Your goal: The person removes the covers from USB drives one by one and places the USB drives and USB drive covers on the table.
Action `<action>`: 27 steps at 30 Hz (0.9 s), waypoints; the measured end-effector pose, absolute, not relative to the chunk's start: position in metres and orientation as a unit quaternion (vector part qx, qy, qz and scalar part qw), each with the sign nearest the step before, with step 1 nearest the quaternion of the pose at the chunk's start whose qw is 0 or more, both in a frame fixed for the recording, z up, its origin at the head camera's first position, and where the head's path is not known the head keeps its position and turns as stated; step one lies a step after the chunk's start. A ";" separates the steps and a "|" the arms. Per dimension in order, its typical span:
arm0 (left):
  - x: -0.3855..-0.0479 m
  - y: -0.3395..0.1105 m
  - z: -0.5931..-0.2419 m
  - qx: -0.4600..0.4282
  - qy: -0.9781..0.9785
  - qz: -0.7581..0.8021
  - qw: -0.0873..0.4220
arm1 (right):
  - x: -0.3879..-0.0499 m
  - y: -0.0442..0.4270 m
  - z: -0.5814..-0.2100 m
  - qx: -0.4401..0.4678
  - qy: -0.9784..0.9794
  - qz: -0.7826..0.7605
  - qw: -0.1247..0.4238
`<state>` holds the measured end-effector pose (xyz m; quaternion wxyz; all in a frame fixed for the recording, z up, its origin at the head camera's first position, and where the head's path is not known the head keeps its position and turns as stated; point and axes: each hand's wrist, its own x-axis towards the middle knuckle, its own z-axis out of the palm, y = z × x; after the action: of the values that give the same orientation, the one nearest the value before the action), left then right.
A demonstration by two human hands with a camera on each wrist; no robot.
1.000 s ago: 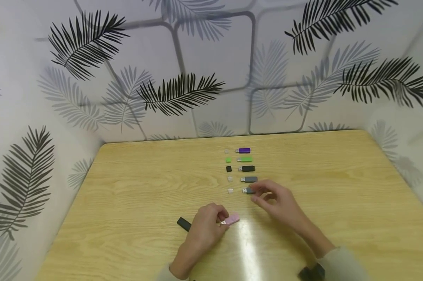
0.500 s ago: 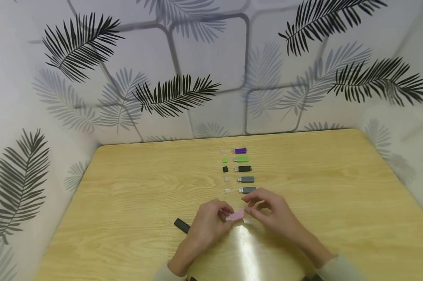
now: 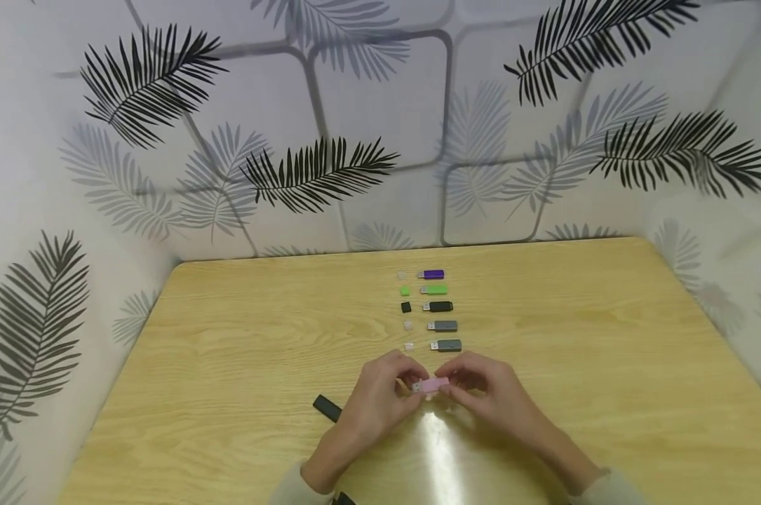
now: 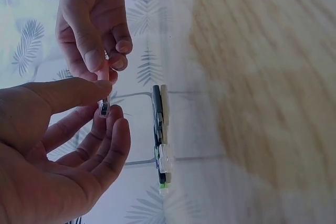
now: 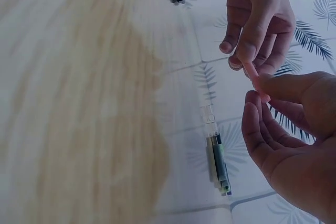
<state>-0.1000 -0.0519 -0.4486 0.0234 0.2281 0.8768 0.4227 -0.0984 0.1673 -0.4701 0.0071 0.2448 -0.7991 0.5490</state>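
A pink USB flash drive (image 3: 433,384) is held between both hands, its metal connector pointing left. My left hand (image 3: 380,396) pinches it near the connector end with thumb and fingers. On the opposite end, the thumb and fingertips of my right hand (image 3: 490,389) grip the pink body. The left wrist view shows the connector (image 4: 104,109) sticking out below the left thumb. In the right wrist view the drive's pink end (image 5: 265,98) shows at the right thumb. Partly hidden by the left hand, a black stick-shaped thing (image 3: 327,407) lies on the table.
Beyond the hands, uncapped flash drives lie in a column: purple (image 3: 433,275), green (image 3: 435,290), black (image 3: 440,306) and two grey, the nearer one (image 3: 447,346) close to the right fingers. Small caps, such as a black cap (image 3: 406,307), line up on their left. A patterned wall borders the wooden table (image 3: 260,330).
The right hand has left the nearest grey flash drive and come to grip the pink one. The left hand has moved slightly right and away from me with the pink drive.
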 end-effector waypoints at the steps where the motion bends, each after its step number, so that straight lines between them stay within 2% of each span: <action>1: -0.100 -0.052 -0.449 0.229 0.873 0.430 0.025 | -0.098 0.168 -0.470 0.242 -0.800 0.549 0.005; 14: -0.104 -0.056 -0.453 0.204 0.838 0.502 0.056 | -0.098 0.171 -0.467 0.218 -0.802 0.557 0.004; 27: -0.105 -0.057 -0.452 0.203 0.830 0.517 0.045 | -0.098 0.170 -0.461 0.258 -0.812 0.520 0.050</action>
<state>-0.1052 -0.0566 -0.4515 0.0450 0.2027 0.8304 0.5171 -0.0980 0.1701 -0.4611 0.0497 0.2584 -0.8125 0.5202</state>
